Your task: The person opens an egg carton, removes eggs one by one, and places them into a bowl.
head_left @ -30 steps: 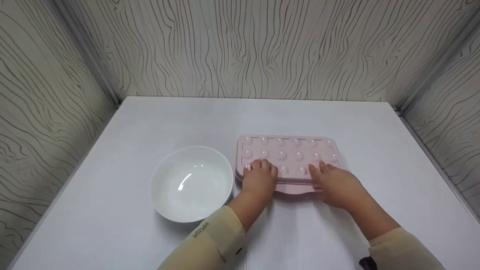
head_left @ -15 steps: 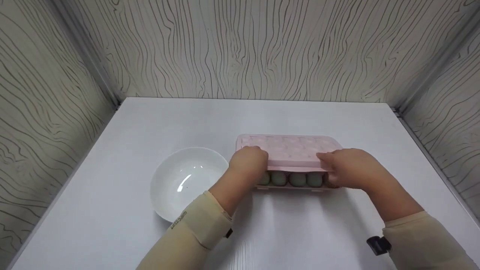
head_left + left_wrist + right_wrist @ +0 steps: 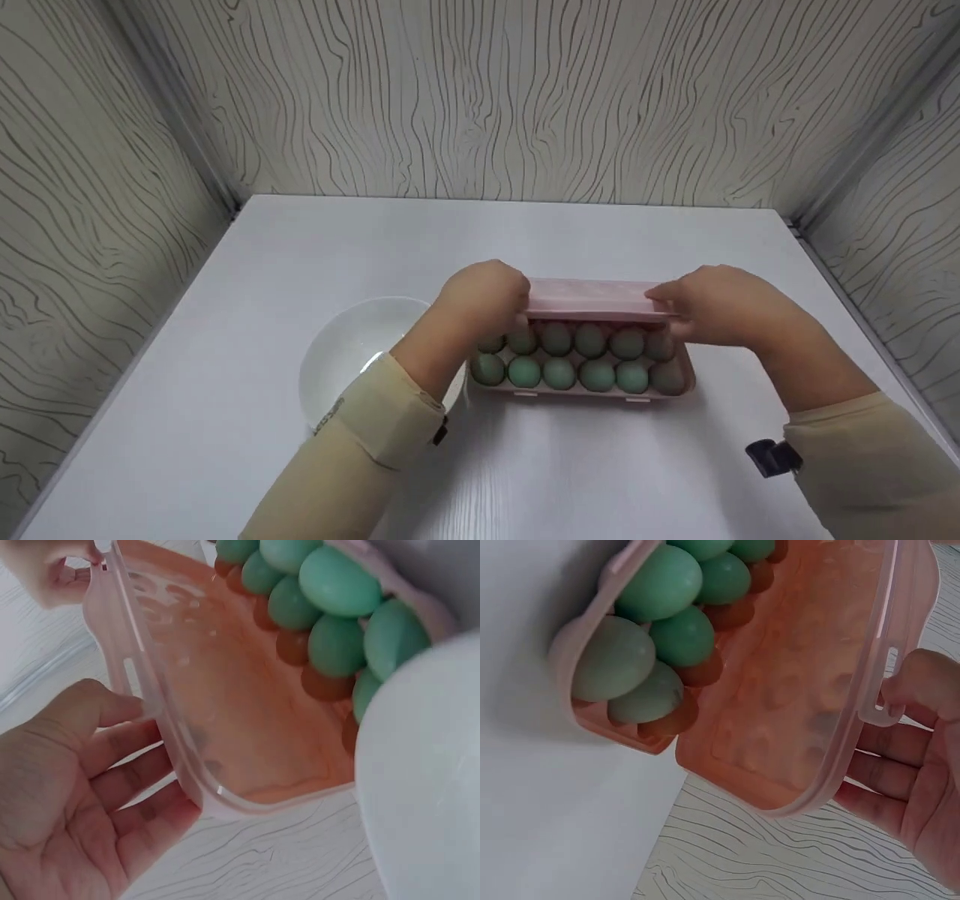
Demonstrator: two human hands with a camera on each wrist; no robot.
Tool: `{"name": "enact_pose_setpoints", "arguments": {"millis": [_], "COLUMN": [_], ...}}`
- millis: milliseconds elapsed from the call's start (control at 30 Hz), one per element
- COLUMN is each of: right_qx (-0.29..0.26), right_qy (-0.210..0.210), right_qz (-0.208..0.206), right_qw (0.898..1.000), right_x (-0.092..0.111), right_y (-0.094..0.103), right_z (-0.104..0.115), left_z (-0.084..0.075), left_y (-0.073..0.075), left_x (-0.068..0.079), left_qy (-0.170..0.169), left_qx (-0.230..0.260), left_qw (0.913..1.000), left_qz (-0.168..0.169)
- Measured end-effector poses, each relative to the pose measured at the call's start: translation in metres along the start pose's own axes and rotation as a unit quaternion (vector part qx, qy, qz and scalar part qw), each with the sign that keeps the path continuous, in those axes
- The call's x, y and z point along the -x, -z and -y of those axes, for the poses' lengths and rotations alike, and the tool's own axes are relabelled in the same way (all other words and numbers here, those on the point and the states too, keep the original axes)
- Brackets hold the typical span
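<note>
A pink plastic egg box (image 3: 686,375) stands on the white table, its lid (image 3: 585,296) tilted up and back along the far side. Rows of green eggs (image 3: 559,373) show in the base; any farther back are hidden by the lid. My left hand (image 3: 484,300) grips the lid's left front corner, thumb on the rim and fingers behind it in the left wrist view. At the right corner my right hand (image 3: 724,304) pinches the lid's edge, thumb by the clasp slot (image 3: 889,671) in the right wrist view. The lid's inside (image 3: 225,705) has rounded dimples.
Left of the egg box, close beside it, is a white bowl (image 3: 337,352), partly covered by my left forearm. Wood-grain patterned panels (image 3: 465,97) enclose the table (image 3: 360,232) at the back and both sides.
Both hands have taken the lid's front corners and raised it from closed to steeply tilted, moving up and away. The eggs have come into view. The bowl has stayed put.
</note>
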State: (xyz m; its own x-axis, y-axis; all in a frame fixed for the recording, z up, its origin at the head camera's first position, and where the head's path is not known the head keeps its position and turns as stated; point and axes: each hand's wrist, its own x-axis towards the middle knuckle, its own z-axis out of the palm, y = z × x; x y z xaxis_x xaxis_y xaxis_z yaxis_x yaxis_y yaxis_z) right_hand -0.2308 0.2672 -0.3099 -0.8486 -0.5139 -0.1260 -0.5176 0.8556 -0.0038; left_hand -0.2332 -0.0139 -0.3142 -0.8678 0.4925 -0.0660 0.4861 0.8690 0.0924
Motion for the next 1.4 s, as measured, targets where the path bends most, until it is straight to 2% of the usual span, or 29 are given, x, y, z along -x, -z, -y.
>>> {"name": "enact_pose_setpoints", "arguments": {"millis": [100, 233, 333, 433, 500, 600, 733, 800, 867, 933, 967, 1067, 1100, 1167, 1233, 1333, 1400], "right_qx": [-0.047, -0.105, -0.118, -0.133, -0.156, -0.209, -0.291, -0.332, -0.368, -0.397, -0.408, -0.429, -0.435, -0.442, -0.448, -0.458, -0.464], "right_qy": [-0.015, -0.039, -0.066, -0.129, -0.183, -0.25, -0.293, -0.299, -0.3, -0.295, -0.291, -0.275, -0.268, -0.256, -0.246, -0.239, -0.237], "right_qz": [-0.022, -0.072, -0.114, -0.142, -0.157, -0.192, -0.245, -0.254, -0.247, -0.233, -0.224, -0.198, -0.19, -0.168, -0.149, -0.127, -0.118], "right_qw": [0.999, 0.991, 0.984, 0.972, 0.958, 0.926, 0.877, 0.858, 0.845, 0.837, 0.836, 0.837, 0.838, 0.843, 0.846, 0.847, 0.846], "right_x": [-0.002, -0.006, -0.01, -0.016, -0.021, -0.029, -0.037, -0.04, -0.043, -0.045, -0.046, -0.049, -0.049, -0.049, -0.049, -0.048, -0.048], "right_y": [0.008, 0.013, 0.012, 0.007, 0.002, -0.005, -0.014, -0.02, -0.026, -0.035, -0.04, -0.055, -0.059, -0.067, -0.072, -0.077, -0.08], "right_z": [-0.01, -0.028, -0.039, -0.046, -0.048, -0.049, -0.048, -0.049, -0.05, -0.05, -0.05, -0.048, -0.048, -0.047, -0.046, -0.047, -0.048], "left_z": [0.01, 0.024, 0.034, 0.043, 0.048, 0.055, 0.061, 0.063, 0.066, 0.067, 0.067, 0.065, 0.064, 0.062, 0.061, 0.06, 0.06], "left_y": [0.006, 0.008, 0.006, 0.0, -0.005, -0.012, -0.02, -0.024, -0.027, -0.031, -0.033, -0.035, -0.036, -0.036, -0.037, -0.038, -0.037], "left_x": [-0.004, -0.012, -0.018, -0.026, -0.031, -0.04, -0.047, -0.049, -0.051, -0.052, -0.052, -0.054, -0.055, -0.056, -0.058, -0.062, -0.063], "left_qy": [0.004, 0.046, 0.088, 0.133, 0.169, 0.209, 0.234, 0.24, 0.243, 0.244, 0.242, 0.232, 0.228, 0.21, 0.195, 0.164, 0.148], "left_qx": [0.019, 0.063, 0.103, 0.13, 0.155, 0.215, 0.31, 0.344, 0.378, 0.408, 0.418, 0.43, 0.427, 0.411, 0.401, 0.397, 0.409], "left_qw": [0.9996, 0.9956, 0.9878, 0.9763, 0.9654, 0.943, 0.9094, 0.8949, 0.8797, 0.8664, 0.8627, 0.8624, 0.8658, 0.8796, 0.8886, 0.8975, 0.8962], "left_qz": [-0.02, -0.052, -0.077, -0.109, -0.125, -0.144, -0.149, -0.153, -0.155, -0.153, -0.15, -0.132, -0.126, -0.115, -0.106, -0.099, -0.088]}}
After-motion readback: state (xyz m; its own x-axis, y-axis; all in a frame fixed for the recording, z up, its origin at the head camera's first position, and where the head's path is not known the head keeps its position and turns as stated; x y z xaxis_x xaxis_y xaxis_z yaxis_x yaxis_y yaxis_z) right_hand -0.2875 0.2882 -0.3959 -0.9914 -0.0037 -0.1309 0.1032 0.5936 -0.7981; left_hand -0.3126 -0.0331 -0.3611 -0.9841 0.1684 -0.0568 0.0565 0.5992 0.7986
